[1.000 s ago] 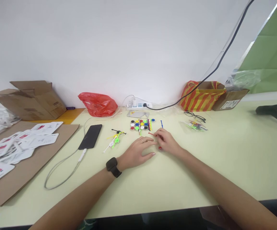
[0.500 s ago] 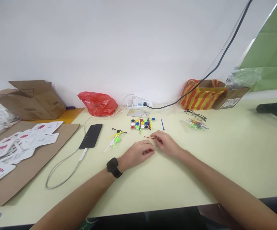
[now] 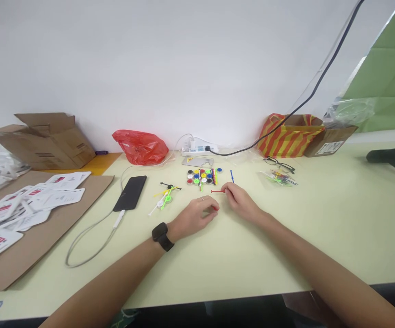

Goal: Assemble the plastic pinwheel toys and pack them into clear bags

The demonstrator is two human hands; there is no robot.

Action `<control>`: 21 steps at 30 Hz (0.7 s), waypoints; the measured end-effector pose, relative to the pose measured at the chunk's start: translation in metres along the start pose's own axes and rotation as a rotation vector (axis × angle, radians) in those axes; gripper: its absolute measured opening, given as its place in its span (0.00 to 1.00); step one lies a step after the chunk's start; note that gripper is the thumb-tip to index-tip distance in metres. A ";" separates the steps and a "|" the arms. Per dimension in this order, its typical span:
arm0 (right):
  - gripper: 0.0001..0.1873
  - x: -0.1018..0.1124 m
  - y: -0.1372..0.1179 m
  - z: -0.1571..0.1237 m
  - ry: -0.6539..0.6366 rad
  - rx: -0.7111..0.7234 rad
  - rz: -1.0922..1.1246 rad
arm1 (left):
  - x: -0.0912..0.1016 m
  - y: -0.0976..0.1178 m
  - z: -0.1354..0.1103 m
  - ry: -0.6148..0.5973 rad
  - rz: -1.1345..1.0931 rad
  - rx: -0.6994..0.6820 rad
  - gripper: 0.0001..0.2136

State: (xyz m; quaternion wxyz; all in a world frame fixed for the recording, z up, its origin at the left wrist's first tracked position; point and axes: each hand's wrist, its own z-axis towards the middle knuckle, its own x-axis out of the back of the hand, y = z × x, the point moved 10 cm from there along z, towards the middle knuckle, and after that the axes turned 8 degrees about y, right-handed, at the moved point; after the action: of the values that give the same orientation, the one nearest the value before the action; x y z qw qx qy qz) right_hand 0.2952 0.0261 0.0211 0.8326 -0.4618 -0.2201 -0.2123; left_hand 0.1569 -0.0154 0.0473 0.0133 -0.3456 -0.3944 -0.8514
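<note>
My right hand (image 3: pixel 240 200) pinches a thin red plastic stick (image 3: pixel 217 191) that points left, just above the pale green table (image 3: pixel 286 237). My left hand (image 3: pixel 197 213), with a ring and a black watch (image 3: pixel 160 235) on the wrist, has its fingers curled on a small red piece (image 3: pixel 214 208). Just beyond the hands lies a cluster of small coloured round caps (image 3: pixel 201 176) with coloured sticks, and a blue stick (image 3: pixel 232 176) lies to their right. A little assembly of black, yellow, green and white sticks (image 3: pixel 165 197) rests to the left.
A black phone (image 3: pixel 130 192) on a grey cable lies left of the hands. Behind are a red plastic bag (image 3: pixel 141 146), a power strip (image 3: pixel 199 149), glasses (image 3: pixel 279 165), a striped bag (image 3: pixel 286 134) and cardboard boxes (image 3: pixel 47 141). White packets (image 3: pixel 29 202) cover brown cardboard at left.
My left hand went from lying flat to curled on the small red piece. My right hand lifted the red stick and shifted slightly away from me.
</note>
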 end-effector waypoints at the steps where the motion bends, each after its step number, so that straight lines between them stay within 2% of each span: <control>1: 0.11 0.001 0.000 0.000 -0.004 -0.005 -0.004 | 0.001 0.000 0.001 0.010 -0.003 0.001 0.06; 8: 0.08 0.001 -0.003 -0.001 -0.038 -0.027 -0.023 | 0.003 -0.001 0.002 0.028 0.038 -0.019 0.06; 21: 0.13 0.012 -0.003 0.003 0.077 0.006 0.012 | 0.004 -0.006 0.002 0.037 -0.032 0.020 0.05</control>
State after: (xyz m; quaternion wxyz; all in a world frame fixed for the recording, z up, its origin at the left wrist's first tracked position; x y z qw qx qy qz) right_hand 0.3031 0.0259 0.0316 0.8430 -0.4523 -0.1856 -0.2243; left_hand 0.1530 -0.0090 0.0460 0.0105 -0.3234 -0.4079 -0.8538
